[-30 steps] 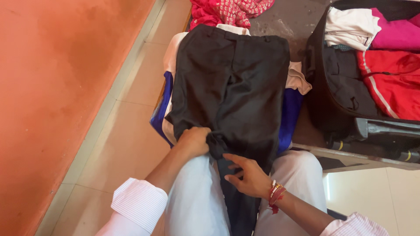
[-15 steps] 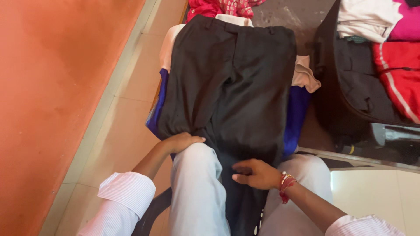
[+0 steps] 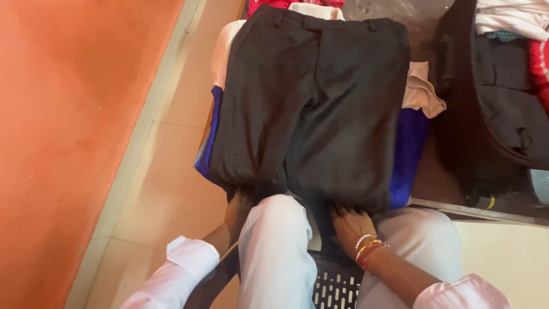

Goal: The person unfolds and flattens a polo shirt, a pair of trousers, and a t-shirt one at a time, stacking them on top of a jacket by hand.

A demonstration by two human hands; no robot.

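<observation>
- The left hand (image 3: 239, 207) is reaching under the near edge of the dark trousers (image 3: 311, 103); its fingers are hidden, so I cannot tell the grip.
- The right hand (image 3: 350, 224), wearing bracelets, is pressing on the same edge with fingers spread narrow, holding nothing.
- The trousers are lying flat just beyond both hands, spread over a blue cloth (image 3: 407, 157) and a cream one (image 3: 422, 88).
- They are looking soft, light and floppy; the hem or waistband is offering the best hold.
- A black suitcase (image 3: 492, 114) is standing to the right hand's far side, near the pile.
</observation>
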